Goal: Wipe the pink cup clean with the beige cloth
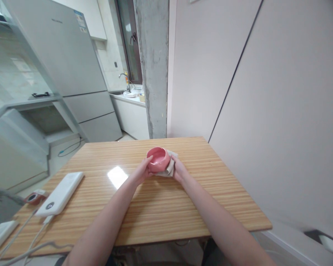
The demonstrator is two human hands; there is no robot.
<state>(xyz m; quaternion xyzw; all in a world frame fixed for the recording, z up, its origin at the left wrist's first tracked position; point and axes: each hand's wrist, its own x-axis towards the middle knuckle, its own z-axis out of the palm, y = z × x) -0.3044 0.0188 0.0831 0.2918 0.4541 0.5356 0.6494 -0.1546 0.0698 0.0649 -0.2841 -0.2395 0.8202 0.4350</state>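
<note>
A small pink bowl [157, 158] is held just above the middle of a wooden table [183, 207]. My left hand [143, 171] grips the bowl's left side with the thumb on the rim. My right hand [178, 168] presses a beige cloth [170, 167] against the bowl's right side and underside. The bowl is tilted slightly toward me and its inside looks empty.
A white power bank [60, 193] with cables lies at the table's left, beside a small red device [33, 197] and another white device [0, 233]. A wall [280, 111] runs along the table's right. A fridge [69, 66], concrete pillar [152, 66] and sink counter [130, 98] stand beyond.
</note>
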